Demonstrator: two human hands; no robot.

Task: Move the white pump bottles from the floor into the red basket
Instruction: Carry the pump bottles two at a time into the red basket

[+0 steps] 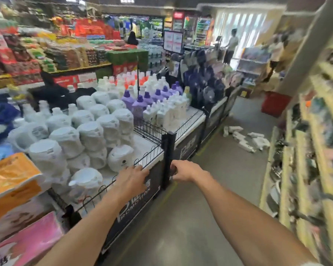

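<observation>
Bottles [244, 140] lie scattered on the floor well ahead, near the basket [275, 104]; left hand [133, 179] lies slack-fingered at the display [140, 144] edge; right hand [181, 172] is loosely curled, empty; best to walk close before stooping.

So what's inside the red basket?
Only the outer side of the red basket shows; its inside is hidden from this angle and blurred. The white pump bottles lie on the floor, outside it.

Head-worn camera faces forward and down along the aisle floor [229, 169].
</observation>
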